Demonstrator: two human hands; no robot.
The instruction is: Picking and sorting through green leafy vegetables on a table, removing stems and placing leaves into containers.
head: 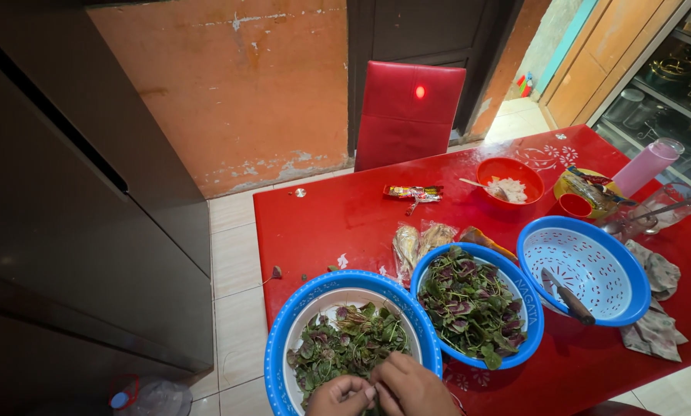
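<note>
Both my hands are at the bottom edge, over a blue-rimmed basin [284,339] holding green and purple leaves [345,343]. My left hand [340,396] and my right hand [411,387] are closed together, fingertips meeting on a small bit of leaf between them. A second blue bowl [532,323] to the right is full of the same leaves. Further right a blue colander [592,266] holds a knife [567,296].
On the red table [345,216] stand a red bowl with white food and a spoon [510,183], a yellow tub [584,192], a pink bottle [647,166], a glass jar [661,208], plastic packets [418,243], a cloth [657,308]. A red chair [407,112] is behind, a dark cabinet [76,200] left.
</note>
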